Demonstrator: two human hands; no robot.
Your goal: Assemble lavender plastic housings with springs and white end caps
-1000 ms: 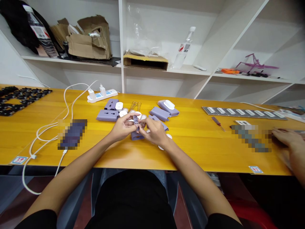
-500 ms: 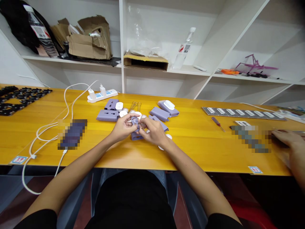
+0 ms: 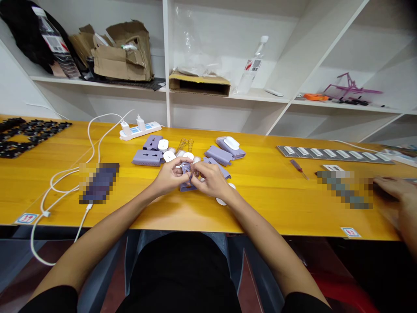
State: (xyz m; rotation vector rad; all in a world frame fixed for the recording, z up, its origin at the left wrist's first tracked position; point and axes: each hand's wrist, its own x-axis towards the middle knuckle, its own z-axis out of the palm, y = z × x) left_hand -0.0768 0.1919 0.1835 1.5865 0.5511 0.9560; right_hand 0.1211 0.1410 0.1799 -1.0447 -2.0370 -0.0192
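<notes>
It looked like an assembly workshop: purple casings (image 3: pixel 148 158) lay around the fingers (image 3: pixel 177 161), a long workbench (image 3: pixel 260 195) stretched beneath, a screwdriver (image 3: pixel 296 165) lay well to their right, shelving (image 3: pixel 166 52) rose beyond.

the person's two hands (image 3: pixel 167 176) show, with one co-worker's hand (image 3: pixel 392 188), one small purple part (image 3: pixel 186 167), at least six purple housings (image 3: pixel 147 158), at least two coil springs (image 3: pixel 181 146), one screwdriver (image 3: pixel 296 166), one power strip (image 3: pixel 149 129), two plugs (image 3: pixel 140 124), two bottles (image 3: pixel 55 43), two cardboard boxes (image 3: pixel 122 66) and two number labels (image 3: pixel 351 232).
</notes>
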